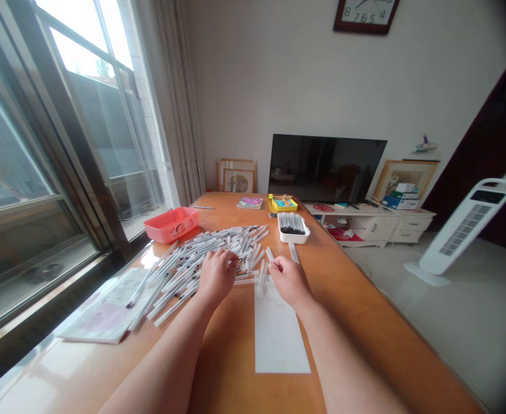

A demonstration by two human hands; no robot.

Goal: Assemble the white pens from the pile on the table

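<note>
A large heap of white pens, several with dark ends, is spread across the wooden table. My left hand is at the heap's right side with its fingers curled together; whatever may be in them is hidden. Opposite it, my right hand is closed in a pinch, and a short pale pen sticks out beyond its fingertips. Between the hands, a few clear-looking pen tubes lie at the top of a white sheet of paper. Past my right hand are more pale tubes.
A white box packed with pens stands beyond my right hand. Behind the heap sits a red plastic basket. A booklet lies at left, partly under pens. Farther back are a yellow box and a magazine.
</note>
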